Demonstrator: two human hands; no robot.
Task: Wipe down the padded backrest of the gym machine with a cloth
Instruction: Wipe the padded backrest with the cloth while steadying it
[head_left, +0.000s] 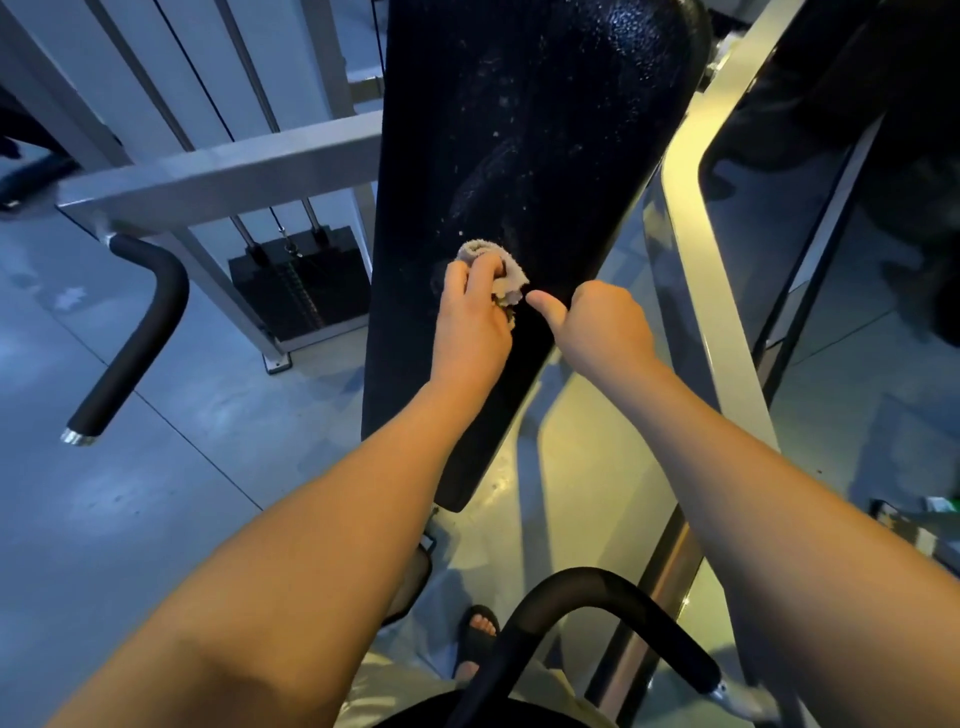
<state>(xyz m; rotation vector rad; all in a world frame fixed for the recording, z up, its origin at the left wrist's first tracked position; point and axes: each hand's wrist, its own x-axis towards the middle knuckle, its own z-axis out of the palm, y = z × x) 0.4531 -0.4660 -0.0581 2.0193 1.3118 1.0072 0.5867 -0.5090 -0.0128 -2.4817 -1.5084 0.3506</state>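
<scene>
The long black padded backrest (524, 130) slants from the top of the view down to the middle, wet and speckled with droplets on its upper part. My left hand (470, 322) grips a small crumpled grey cloth (501, 267) and holds it against the pad's lower middle. Just to the right, my right hand (605, 325) lies on the pad with fingers curled under and the thumb stretched out toward the cloth; it holds nothing that I can see.
A grey steel frame (218, 176) and a black weight stack (301, 286) stand left of the pad. A black foam handle (137, 338) juts out at left. A pale angled bar (706, 270) runs along the right. A curved black handle (597, 597) arches near my sandalled feet.
</scene>
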